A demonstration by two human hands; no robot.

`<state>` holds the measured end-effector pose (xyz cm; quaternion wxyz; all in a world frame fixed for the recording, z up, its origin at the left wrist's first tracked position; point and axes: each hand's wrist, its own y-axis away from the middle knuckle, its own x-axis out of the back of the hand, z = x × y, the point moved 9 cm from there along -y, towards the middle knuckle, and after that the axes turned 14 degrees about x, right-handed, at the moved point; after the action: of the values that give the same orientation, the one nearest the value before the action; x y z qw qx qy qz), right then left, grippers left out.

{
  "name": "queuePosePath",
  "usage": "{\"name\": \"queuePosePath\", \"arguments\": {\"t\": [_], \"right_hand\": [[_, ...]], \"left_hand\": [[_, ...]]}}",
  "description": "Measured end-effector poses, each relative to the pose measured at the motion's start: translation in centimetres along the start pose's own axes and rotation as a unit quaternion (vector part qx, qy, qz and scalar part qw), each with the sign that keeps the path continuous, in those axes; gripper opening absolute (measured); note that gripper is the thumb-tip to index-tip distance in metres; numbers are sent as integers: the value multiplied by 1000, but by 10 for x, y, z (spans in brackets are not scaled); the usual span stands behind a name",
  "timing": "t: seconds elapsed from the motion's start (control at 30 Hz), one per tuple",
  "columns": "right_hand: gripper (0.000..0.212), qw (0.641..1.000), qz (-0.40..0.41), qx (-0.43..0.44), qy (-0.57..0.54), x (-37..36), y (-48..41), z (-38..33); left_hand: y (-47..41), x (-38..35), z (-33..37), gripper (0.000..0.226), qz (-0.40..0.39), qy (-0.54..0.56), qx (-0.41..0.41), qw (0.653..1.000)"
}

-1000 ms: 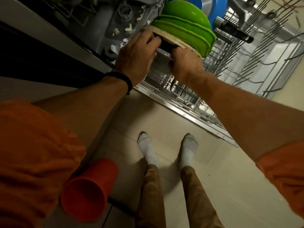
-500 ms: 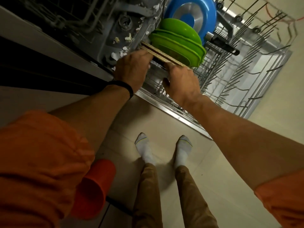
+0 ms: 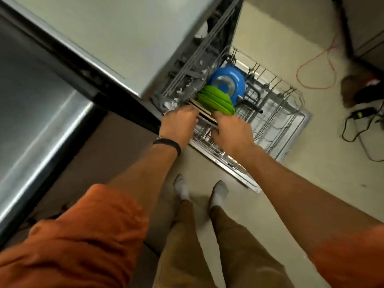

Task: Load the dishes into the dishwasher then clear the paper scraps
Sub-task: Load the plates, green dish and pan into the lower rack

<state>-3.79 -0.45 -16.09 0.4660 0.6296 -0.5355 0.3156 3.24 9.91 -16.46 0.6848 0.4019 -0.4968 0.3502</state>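
A thin wooden board (image 3: 204, 110) stands on edge in the pulled-out lower rack (image 3: 280, 123), just in front of several green plates (image 3: 216, 100) and a blue pan (image 3: 227, 84). My left hand (image 3: 179, 123) grips the board's left end. My right hand (image 3: 232, 129) holds its right end, with the fingertips hidden behind the board. White paper scraps (image 3: 172, 104) lie inside the dishwasher tub, just left of my left hand.
The open dishwasher door (image 3: 230, 166) juts out over the floor in front of my feet. A steel countertop (image 3: 104, 38) overhangs at the left. An orange cable (image 3: 311, 65) and a black cable with an adapter (image 3: 361, 115) lie on the floor at the right.
The view has risen and pulled back, and the orange cup has dropped out of sight. Both hands have stayed on the board, which now sits upright and lower in the rack.
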Motion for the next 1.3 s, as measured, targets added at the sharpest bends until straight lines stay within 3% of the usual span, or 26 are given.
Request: {"name": "queuePosePath", "arguments": {"t": [0.23,0.5,0.73,0.93,1.3], "right_hand": [[34,994,72,79,13,108,45,-85],[32,978,70,198,12,141,65,-222],[46,941,74,328,40,102,90,-398],[45,886,50,458,62,40,131,-543],[50,764,-68,631,117,-60,179,-709]], "left_hand": [[71,134,6,17,104,35,37,993],[174,219,-89,25,228,63,111,965],[311,250,-229,28,310,58,216,924],[439,250,-340,25,345,39,327,879],[596,211,-442,26,327,67,550,766]]}}
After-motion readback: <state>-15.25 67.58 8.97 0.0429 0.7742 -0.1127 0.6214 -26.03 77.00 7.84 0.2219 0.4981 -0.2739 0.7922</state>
